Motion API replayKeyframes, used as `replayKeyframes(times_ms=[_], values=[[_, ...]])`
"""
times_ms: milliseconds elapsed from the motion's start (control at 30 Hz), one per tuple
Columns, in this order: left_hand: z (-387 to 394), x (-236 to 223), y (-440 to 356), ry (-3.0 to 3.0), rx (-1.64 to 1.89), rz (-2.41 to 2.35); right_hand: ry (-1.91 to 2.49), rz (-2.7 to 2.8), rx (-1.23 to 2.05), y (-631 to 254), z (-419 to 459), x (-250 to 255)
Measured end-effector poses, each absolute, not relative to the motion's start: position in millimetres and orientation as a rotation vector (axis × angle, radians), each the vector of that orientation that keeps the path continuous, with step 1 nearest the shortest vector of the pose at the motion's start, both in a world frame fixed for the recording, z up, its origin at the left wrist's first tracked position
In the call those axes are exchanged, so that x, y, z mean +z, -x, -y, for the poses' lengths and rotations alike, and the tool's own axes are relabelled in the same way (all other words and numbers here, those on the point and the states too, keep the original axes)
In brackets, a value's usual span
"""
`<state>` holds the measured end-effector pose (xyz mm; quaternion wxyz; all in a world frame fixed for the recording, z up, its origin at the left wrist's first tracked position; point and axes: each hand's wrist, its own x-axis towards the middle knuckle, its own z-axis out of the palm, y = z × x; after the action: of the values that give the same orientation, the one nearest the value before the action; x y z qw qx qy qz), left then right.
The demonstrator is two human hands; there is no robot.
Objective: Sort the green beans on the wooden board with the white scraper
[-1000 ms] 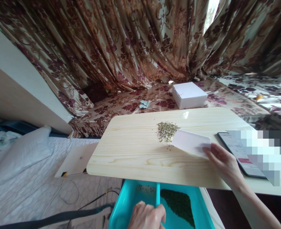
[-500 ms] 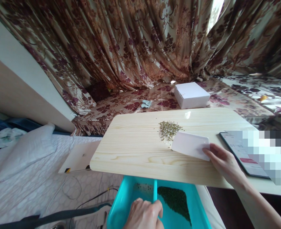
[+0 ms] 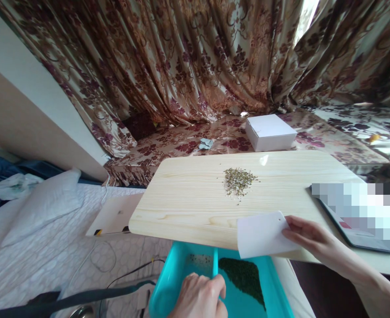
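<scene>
My right hand (image 3: 314,240) pinches a white plastic scraper card (image 3: 263,235) at the near edge of a pale wooden board (image 3: 188,203), just above a turquoise tray. A small pile of greenish seeds (image 3: 238,182) lies on the middle of the board, apart from the card. My left hand (image 3: 200,297) grips the middle divider of the turquoise two-compartment tray (image 3: 163,287) below the board. The tray's right compartment holds a heap of dark green seeds (image 3: 244,278); the left one holds a thin scatter.
A white box (image 3: 270,131) and a crumpled wrapper (image 3: 206,143) lie behind the board on floral cloth. A phone (image 3: 354,221), partly blurred, rests at the board's right end. Floral curtains hang behind. A pillow (image 3: 39,205), bedding and cables lie left.
My right hand has pulled the white card back from the seed pile to the board's near edge, over the tray. The left hand has stayed on the tray divider.
</scene>
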<state>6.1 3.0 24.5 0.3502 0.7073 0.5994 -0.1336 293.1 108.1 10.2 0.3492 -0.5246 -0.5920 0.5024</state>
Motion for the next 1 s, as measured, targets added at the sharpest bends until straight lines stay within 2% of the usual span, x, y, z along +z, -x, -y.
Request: replayKeyframes(times_ms=[167,233,1000], values=[[-3.2,27.8,-7.1,-1.83,-0.337,-1.561,1.468,1.266,0.874,-294.5,-120.4,8.7],[-3.2,28.8,-8.0,-1.831,-0.353,-1.562,1.49,1.241,0.8,-294.9,-127.3,3.9],[-3.5,31.9,-6.6,-1.816,-0.388,-1.562,1.513,1.304,0.835,-284.2,-141.0,0.1]])
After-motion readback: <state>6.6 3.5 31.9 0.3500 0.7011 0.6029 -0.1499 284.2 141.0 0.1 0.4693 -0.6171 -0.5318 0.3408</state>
